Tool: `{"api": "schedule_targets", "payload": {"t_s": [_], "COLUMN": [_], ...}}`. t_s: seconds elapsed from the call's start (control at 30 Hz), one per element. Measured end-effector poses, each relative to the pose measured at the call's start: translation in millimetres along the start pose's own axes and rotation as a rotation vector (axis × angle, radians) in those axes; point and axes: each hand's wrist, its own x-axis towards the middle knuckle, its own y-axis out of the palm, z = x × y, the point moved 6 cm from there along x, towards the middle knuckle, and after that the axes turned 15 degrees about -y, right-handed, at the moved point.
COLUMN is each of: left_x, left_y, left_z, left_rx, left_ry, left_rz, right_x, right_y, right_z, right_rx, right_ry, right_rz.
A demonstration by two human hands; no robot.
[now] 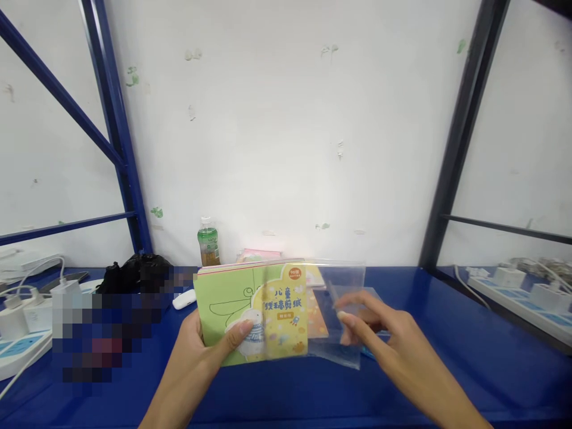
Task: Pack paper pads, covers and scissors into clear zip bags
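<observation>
A stack of green paper-cutting sheets with a yellow printed cover is held up over the blue table. My left hand grips its left end, thumb on the front and the fingers hidden behind. A clear plastic sleeve covers the right part of the stack and extends beyond it to the right. My right hand pinches the sleeve near its right end, thumb and fingertips together. Behind the sleeve, an orange printed item shows through.
On the blue table, a green-labelled bottle stands by the wall. A white device and black plastic bag lie left. Power strips with chargers sit at left and right. Metal posts rise on both sides.
</observation>
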Motion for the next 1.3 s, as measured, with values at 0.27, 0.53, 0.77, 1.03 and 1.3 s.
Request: {"api": "schedule_targets", "payload": {"t_s": [0.27,0.53,0.77,1.03,1.3], "left_x": [-9,-49,-50,-5,-11], "left_y": [-6.8,15.2,2.1,9.4,4.0], "left_z": [-11,-22,-32,-2,-3], "left_rx": [0.415,0.752,0.363,0.220,0.160], "left_ry": [0.400,1.222,0.948,0.307,0.321], "left_rz": [-0.283,-0.239,-0.639,-0.118,-0.195], "right_x": [-5,-5,11,15,14], "right_y": [-17,25,53,62,66], "right_z": [4,37,2,0,-2], "right_rx": [-0.405,-0.394,0.268,0.921,0.898], "right_ry": [-0.290,-0.660,-0.109,0.078,0.095], "right_rz": [-0.413,-0.115,-0.229,-0.272,-0.257]}}
